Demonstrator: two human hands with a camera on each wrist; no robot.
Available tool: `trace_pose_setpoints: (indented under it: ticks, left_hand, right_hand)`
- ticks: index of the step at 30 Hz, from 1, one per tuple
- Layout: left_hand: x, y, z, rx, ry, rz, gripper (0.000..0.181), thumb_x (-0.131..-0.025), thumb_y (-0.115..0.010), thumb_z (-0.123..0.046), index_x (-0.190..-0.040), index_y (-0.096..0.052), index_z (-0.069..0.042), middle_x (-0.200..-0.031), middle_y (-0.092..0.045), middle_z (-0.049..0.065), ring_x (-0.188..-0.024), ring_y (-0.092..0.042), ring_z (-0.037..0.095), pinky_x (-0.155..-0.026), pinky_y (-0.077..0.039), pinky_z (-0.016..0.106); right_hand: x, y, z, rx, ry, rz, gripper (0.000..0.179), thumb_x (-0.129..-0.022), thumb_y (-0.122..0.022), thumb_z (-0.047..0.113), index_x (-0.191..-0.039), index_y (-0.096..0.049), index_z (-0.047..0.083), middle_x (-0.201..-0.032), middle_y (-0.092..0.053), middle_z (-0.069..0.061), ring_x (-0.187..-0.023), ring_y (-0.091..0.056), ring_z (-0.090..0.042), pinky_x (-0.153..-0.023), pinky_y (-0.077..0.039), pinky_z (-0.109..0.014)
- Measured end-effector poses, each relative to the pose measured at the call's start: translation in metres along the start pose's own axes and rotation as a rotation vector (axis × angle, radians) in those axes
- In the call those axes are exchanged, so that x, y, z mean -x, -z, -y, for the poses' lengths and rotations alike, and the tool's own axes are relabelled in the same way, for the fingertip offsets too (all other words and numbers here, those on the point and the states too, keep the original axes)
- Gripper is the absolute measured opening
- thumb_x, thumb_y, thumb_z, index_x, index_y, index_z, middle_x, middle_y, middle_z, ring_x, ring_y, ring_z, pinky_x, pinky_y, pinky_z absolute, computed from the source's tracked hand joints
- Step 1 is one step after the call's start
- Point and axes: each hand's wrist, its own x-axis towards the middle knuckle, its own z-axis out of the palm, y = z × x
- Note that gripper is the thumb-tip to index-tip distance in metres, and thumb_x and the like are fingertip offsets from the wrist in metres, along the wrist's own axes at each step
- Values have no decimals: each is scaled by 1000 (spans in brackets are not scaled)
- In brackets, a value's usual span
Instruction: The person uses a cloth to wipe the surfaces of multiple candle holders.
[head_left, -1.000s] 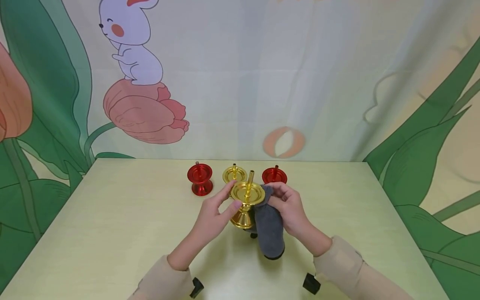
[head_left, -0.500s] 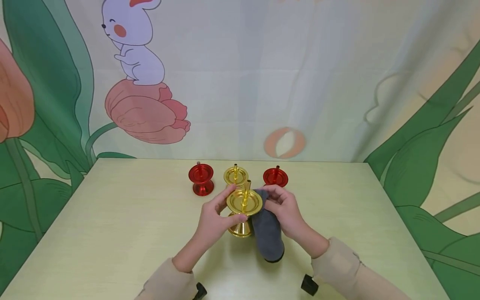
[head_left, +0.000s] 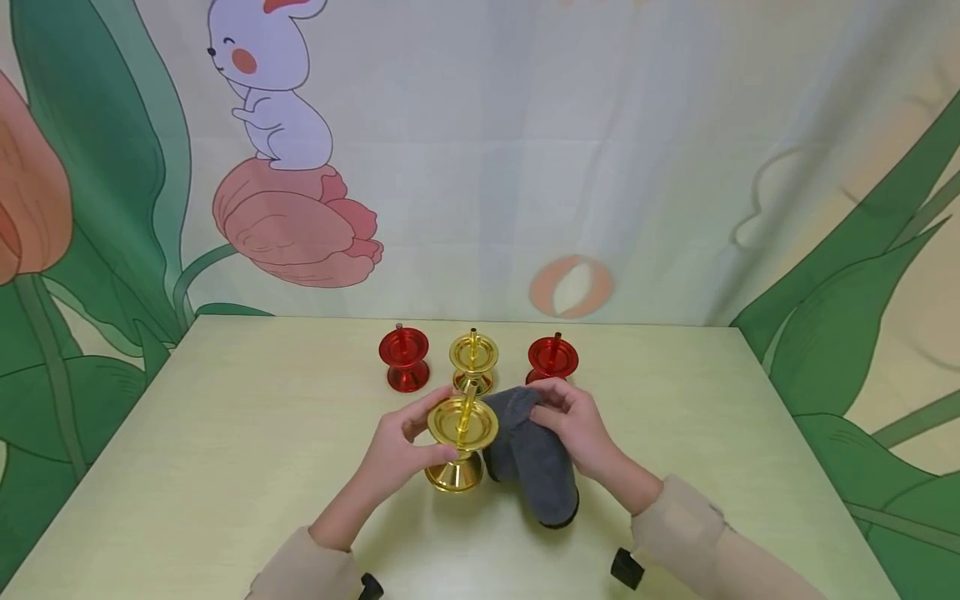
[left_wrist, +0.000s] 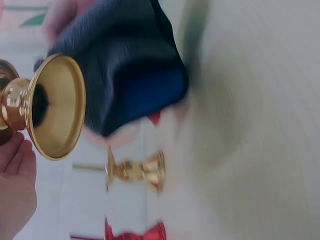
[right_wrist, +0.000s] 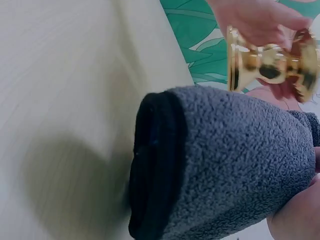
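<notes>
Gripped firmly by the left hand [head_left: 401, 446], one gold candle holder [head_left: 465, 429] is held above the table [head_left: 262, 433], newly shifted leftward. Grey cloth [head_left: 543, 471], pinched by the right hand [head_left: 579, 429], is further exposed; contact seems eased.

Two arms [head_left: 746, 558] in beige cloth sleeves [head_left: 307, 567] slant inward from the lower edge of the head view, wrists [head_left: 637, 490] bare past the cuffs [head_left: 675, 512]. The bare left hand [head_left: 397, 447] is curved in a grip — thumb nearer, fingers farther. The bare right hand [head_left: 581, 425] pinches — thumb close under bent fingers — well apart from the left.
</notes>
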Motion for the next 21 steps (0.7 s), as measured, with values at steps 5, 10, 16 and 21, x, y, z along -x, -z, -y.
trace_pose_setpoints:
  ticks: [5,10,16,21]
  left_hand:
    - [1,25,10,-8,76,-159,68,-70,-72,-9,-131,-42,-8,-128,-51,9,-115,-50,19,-97,-38,31]
    - [-4,47,16,9,138,-312,69,-73,-71,-12,-133,-39,-7,-131,-48,6,-120,-45,18,-102,-33,31]
    - [-14,65,25,-16,179,-456,74,-73,-72,-21,-136,-35,-8,-134,-46,4,-125,-40,17,-104,-30,30]
    - [-26,77,39,-42,218,-560,80,-70,-74,-28,-137,-33,-11,-136,-42,2,-127,-37,15,-104,-30,30]
  right_hand:
    - [3,10,1,18,-8,-3,34,-80,-52,-6,-114,-50,-8,-91,-58,8,-84,-58,-5,-75,-48,-19]
    - [6,16,4,40,-18,-16,33,-80,-53,-6,-114,-50,-7,-93,-58,6,-86,-57,-7,-76,-48,-19]
    - [10,21,7,71,-13,-8,33,-80,-54,-5,-113,-51,-7,-95,-59,4,-86,-58,-7,-78,-48,-19]
    - [12,24,10,81,-11,-14,33,-80,-54,-5,-112,-51,-7,-92,-60,7,-84,-59,-6,-77,-48,-19]
